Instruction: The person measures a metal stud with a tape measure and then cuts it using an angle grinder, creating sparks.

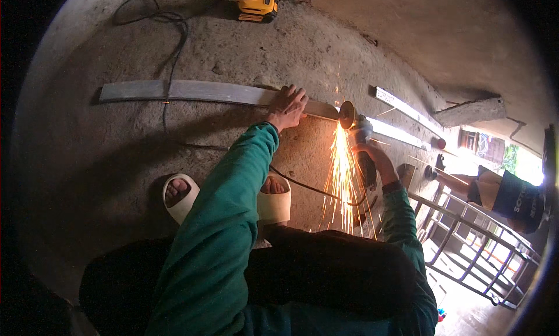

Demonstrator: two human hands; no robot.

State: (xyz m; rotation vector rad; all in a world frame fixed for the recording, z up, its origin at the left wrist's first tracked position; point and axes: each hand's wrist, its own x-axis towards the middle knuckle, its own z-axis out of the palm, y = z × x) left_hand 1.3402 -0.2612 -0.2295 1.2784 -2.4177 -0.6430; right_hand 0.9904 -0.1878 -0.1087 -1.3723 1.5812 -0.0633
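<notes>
A long grey metal bar (215,91) lies across the rough floor in front of me. My left hand (285,108) grips it near its middle, fingers bent over the far edge. In my right hand (375,159) is an angle grinder (363,129), its cutting disc (347,115) upright against the bar, to the right of my left hand. Bright sparks (345,179) stream from the disc toward me, partly covering the grinder's body. To the right of the disc the bar is washed out by glare.
A black cord (177,56) crosses the bar at left and runs toward the grinder. Far off sits a yellow power tool (257,7). Another metal length (410,112) and a rough board (471,111) lie at right, near a metal frame (466,237) and another person (506,199). My sandalled feet are close.
</notes>
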